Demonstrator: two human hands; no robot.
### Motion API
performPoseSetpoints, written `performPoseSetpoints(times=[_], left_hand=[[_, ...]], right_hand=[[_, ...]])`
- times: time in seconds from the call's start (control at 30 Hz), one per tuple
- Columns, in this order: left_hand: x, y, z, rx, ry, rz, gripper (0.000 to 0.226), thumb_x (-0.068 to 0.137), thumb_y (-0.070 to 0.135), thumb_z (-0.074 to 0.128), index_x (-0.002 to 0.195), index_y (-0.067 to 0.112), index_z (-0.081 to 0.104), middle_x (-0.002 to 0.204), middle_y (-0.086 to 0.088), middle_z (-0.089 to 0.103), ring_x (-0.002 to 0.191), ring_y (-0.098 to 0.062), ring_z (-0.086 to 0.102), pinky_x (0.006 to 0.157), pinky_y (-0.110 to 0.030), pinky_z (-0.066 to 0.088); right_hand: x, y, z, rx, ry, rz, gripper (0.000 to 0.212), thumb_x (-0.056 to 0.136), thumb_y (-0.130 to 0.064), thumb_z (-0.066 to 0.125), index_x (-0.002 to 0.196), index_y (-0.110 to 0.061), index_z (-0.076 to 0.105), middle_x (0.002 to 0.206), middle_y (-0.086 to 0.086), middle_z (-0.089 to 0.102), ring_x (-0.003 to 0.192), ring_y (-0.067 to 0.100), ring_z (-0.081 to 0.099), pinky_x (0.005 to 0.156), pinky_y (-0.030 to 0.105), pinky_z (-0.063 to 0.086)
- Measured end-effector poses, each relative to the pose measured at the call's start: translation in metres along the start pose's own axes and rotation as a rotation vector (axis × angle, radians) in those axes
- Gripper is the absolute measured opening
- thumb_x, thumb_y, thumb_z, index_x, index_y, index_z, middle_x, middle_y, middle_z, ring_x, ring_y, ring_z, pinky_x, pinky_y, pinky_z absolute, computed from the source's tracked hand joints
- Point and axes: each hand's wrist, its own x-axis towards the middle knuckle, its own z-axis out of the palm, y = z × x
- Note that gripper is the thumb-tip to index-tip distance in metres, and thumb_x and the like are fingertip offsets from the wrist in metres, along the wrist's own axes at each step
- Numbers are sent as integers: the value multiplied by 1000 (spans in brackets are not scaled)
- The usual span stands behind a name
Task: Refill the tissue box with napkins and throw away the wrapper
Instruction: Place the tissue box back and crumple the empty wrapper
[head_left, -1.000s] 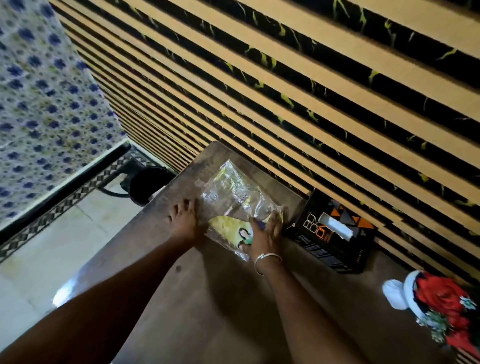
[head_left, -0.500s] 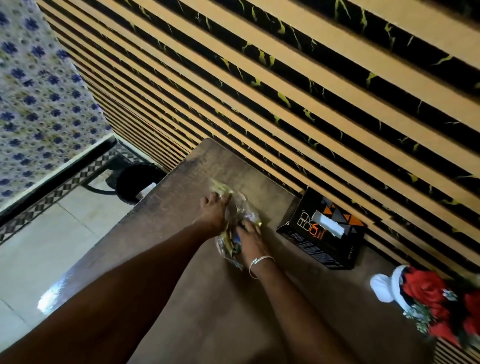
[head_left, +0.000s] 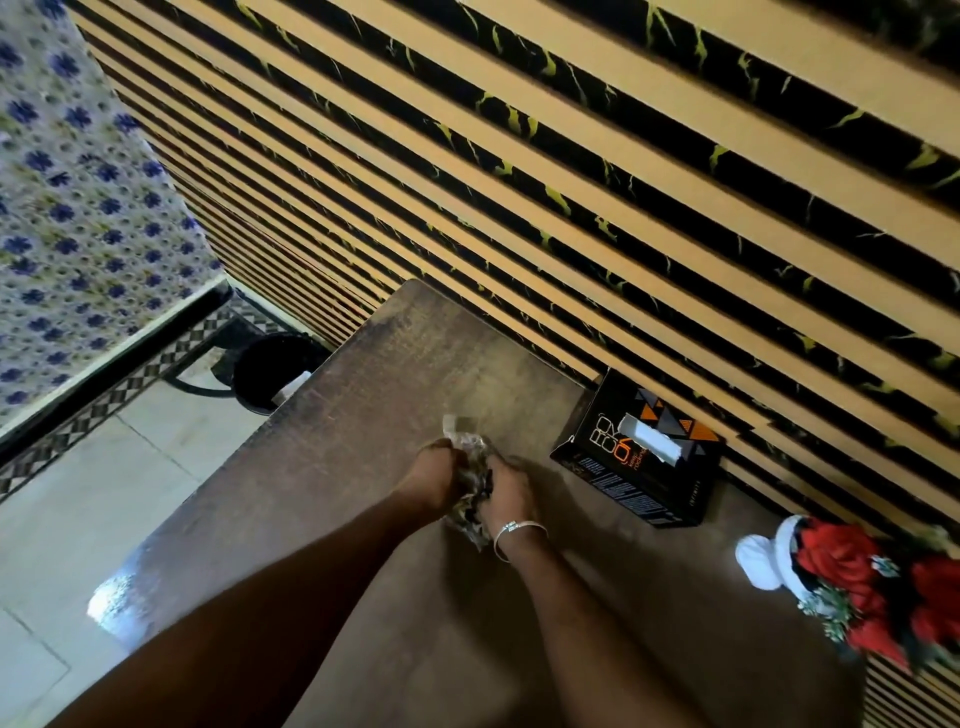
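Observation:
The clear plastic wrapper (head_left: 470, 470) is crumpled into a tight wad between my two hands over the middle of the brown table (head_left: 363, 395). My left hand (head_left: 434, 475) grips its left side and my right hand (head_left: 506, 486), with a silver bangle at the wrist, grips its right side. A small corner of the wrapper sticks out above my fingers. The black and orange tissue box (head_left: 636, 449) stands to the right against the wall, with a white napkin showing in its top slot.
A black waste bin (head_left: 265, 371) stands on the tiled floor just past the table's left edge. A white vase of red flowers (head_left: 852, 582) sits at the table's right end. A striped wall runs along the back.
The wrapper lay spread flat under my hands a second ago. Both hands have drawn together and squeezed it into a small wad.

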Motion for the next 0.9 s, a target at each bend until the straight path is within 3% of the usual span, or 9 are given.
performPoseSetpoints(times=[0.17, 0.37, 0.5, 0.6, 0.73, 0.83, 0.9], left_hand=[[-31, 5, 5, -64, 69, 27, 25, 82, 8, 65, 107, 5, 72, 102, -3, 66, 93, -15, 63, 68, -10, 34], [-65, 13, -8, 1, 205, 88, 19, 77, 8, 63, 93, 7, 73, 85, 0, 51, 75, -16, 52, 58, -20, 31], [-97, 14, -21, -21, 318, 120, 17, 80, 10, 67, 95, 6, 73, 85, 2, 50, 75, -16, 53, 54, -14, 27], [-122, 2, -32, -48, 370, 67, 21, 79, 9, 68, 99, 6, 73, 88, -1, 56, 79, -16, 57, 62, -13, 29], [-157, -26, -51, -53, 419, -47, 25, 79, 14, 67, 103, 10, 72, 95, -7, 65, 86, -22, 64, 64, -14, 32], [-180, -45, -68, -42, 489, -86, 22, 81, 12, 65, 101, 13, 74, 93, -7, 66, 79, -20, 61, 64, -20, 34], [-194, -60, -80, -43, 523, -93, 21, 81, 9, 64, 99, 12, 74, 88, -5, 63, 75, -16, 57, 59, -18, 34]], right_hand=[[-24, 5, -8, 50, 51, -25, 36, 80, 2, 59, 110, -16, 69, 107, 9, 73, 98, 24, 68, 85, 24, 50], [-55, -5, -24, 98, 142, -119, 40, 80, 0, 61, 114, -20, 69, 100, 4, 74, 90, 19, 68, 76, 15, 45], [-73, -21, -23, 134, 167, -204, 46, 78, -1, 63, 119, -22, 67, 107, 3, 74, 98, 21, 69, 87, 23, 52], [-87, -42, -11, 148, 152, -268, 49, 77, 2, 61, 121, -18, 68, 107, 5, 72, 95, 21, 68, 84, 18, 49], [-106, -78, 10, 155, 172, -393, 41, 71, 5, 61, 108, -7, 72, 100, 11, 70, 88, 23, 65, 78, 13, 42], [-116, -109, 27, 156, 165, -452, 39, 69, 5, 62, 106, -5, 72, 97, 13, 71, 89, 27, 67, 82, 22, 48], [-121, -129, 40, 142, 147, -485, 39, 69, 3, 62, 105, -6, 73, 96, 12, 72, 87, 25, 67, 81, 22, 48]])
